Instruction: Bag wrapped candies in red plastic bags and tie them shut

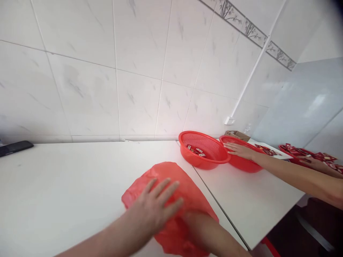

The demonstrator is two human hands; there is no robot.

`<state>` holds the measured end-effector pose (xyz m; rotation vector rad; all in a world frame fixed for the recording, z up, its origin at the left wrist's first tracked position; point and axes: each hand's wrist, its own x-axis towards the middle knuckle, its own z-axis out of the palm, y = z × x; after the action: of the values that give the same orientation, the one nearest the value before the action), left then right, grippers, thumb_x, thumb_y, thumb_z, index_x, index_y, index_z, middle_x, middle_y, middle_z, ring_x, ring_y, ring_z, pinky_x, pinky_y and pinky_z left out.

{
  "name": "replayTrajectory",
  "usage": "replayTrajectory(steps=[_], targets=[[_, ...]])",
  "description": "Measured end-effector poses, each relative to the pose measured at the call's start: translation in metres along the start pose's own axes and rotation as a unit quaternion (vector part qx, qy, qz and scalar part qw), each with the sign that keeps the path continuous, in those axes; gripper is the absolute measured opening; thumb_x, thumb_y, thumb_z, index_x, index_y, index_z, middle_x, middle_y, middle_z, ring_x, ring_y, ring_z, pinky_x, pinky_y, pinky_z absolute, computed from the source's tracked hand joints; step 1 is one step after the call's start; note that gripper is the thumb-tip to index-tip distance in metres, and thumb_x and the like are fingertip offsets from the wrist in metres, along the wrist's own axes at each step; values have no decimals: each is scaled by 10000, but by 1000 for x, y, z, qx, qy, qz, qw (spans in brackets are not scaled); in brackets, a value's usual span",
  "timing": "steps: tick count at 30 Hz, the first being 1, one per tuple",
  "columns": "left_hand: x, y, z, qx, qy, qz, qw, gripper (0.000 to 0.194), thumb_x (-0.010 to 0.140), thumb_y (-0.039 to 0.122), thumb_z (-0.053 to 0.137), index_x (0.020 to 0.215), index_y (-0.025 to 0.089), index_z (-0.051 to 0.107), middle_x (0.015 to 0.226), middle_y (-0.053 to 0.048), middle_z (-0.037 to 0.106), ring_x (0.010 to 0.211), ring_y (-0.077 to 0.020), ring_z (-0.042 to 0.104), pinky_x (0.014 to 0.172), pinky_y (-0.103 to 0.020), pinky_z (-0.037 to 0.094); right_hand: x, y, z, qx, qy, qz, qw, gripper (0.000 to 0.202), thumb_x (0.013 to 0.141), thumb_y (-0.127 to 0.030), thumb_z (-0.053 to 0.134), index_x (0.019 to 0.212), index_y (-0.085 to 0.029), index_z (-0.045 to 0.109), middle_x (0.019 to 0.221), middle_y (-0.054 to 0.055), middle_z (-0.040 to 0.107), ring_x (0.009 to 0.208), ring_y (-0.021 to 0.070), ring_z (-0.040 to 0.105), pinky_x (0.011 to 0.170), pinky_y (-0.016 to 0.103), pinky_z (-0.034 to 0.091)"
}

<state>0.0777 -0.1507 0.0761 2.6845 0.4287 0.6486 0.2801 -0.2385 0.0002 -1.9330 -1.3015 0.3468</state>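
A thin red plastic bag (pixel 174 175) lies on the white table, puffed out in front of me. My left hand (pixel 155 205) rests on top of the bag, palm down with its fingers spread, holding nothing. My right forearm (pixel 214 233) comes in from the lower right and goes under the bag's film at the bag's near side. My right hand is covered by the red plastic, so I cannot make out its fingers or anything they may hold.
A red mesh basket (pixel 203 150) with a few small packets stands behind the bag. A co-worker's hand (pixel 238 149) touches a second red basket (pixel 248 166). Red packets (pixel 268 150) lie farther right. A black phone (pixel 16 147) lies far left. A seam (pixel 214 200) divides the tables.
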Motion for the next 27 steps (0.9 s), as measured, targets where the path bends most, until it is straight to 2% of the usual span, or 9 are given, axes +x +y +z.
replayTrajectory(steps=[2, 5, 8, 11, 15, 18, 22, 24, 27], targets=[[17, -17, -7, -52, -11, -120, 991, 123, 782, 225, 527, 698, 243, 615, 802, -59, 689, 826, -285, 630, 797, -421, 441, -7, -2, -12, -20, -51, -45, 997, 51, 603, -255, 657, 652, -241, 666, 648, -10, 668, 565, 160, 609, 528, 244, 464], [29, -39, -21, -242, -2, -257, 936, 209, 837, 322, 481, 661, 224, 535, 665, -22, 643, 628, -201, 573, 579, -287, 408, -17, -8, -34, -85, -125, -127, 980, 273, 609, -82, 556, 797, -224, 695, 977, 48, 692, 812, 201, 639, 696, 269, 485], [27, -44, -23, -448, -16, -299, 842, 279, 854, 441, 489, 711, 202, 511, 709, -23, 645, 604, -149, 528, 560, -238, 381, -22, -21, -53, -190, -189, -179, 947, 478, 600, 6, 462, 973, -198, 680, 1142, 83, 638, 987, 226, 602, 828, 310, 471], [23, -40, -12, -606, -7, -318, 729, 384, 852, 494, 499, 629, 185, 449, 610, 13, 541, 517, -99, 441, 507, -208, 334, -21, -31, -63, -206, -189, -157, 947, 527, 704, -6, 395, 1140, -204, 615, 1212, 76, 604, 1078, 200, 569, 897, 307, 459], [21, -42, -6, -714, 75, -327, 615, 462, 823, 457, 569, 544, 188, 317, 527, 68, 328, 456, -68, 303, 456, -201, 275, -11, -22, -66, -231, -188, -136, 945, 424, 708, 4, 367, 898, -191, 691, 1223, 70, 601, 1161, 222, 524, 949, 341, 432], [17, -43, -17, -693, 105, -335, 629, 474, 814, 460, 578, 537, 193, 302, 519, 81, 255, 452, -65, 252, 447, -199, 259, -1, -11, -70, -266, -194, -145, 933, 408, 687, 25, 358, 793, -165, 703, 1299, 90, 556, 1231, 268, 467, 968, 398, 411], [5, -42, -27, -548, -9, -329, 769, 256, 698, 374, 708, 687, 193, 528, 588, 66, 408, 488, -78, 334, 436, -187, 239, 6, -7, -76, -142, -215, -97, 961, 543, 711, -3, 368, 1081, -265, 668, 1394, 15, 468, 1310, 208, 378, 1055, 380, 331], [-1, -42, -26, -469, -59, -344, 811, 209, 620, 280, 753, 671, 192, 571, 576, 65, 438, 487, -80, 358, 433, -181, 237, 9, -9, -77, -39, -228, -46, 972, 479, 760, -72, 390, 1100, -284, 653, 1312, 17, 536, 1192, 197, 503, 976, 357, 415], [-3, -42, -21, -508, -91, -367, 774, 211, 671, 317, 711, 587, 182, 573, 556, 38, 505, 493, -102, 454, 460, -192, 322, 19, -15, -77, 96, -198, 11, 975, 277, 842, -263, 420, 921, -197, 677, 957, 57, 673, 855, 195, 638, 739, 319, 515]])
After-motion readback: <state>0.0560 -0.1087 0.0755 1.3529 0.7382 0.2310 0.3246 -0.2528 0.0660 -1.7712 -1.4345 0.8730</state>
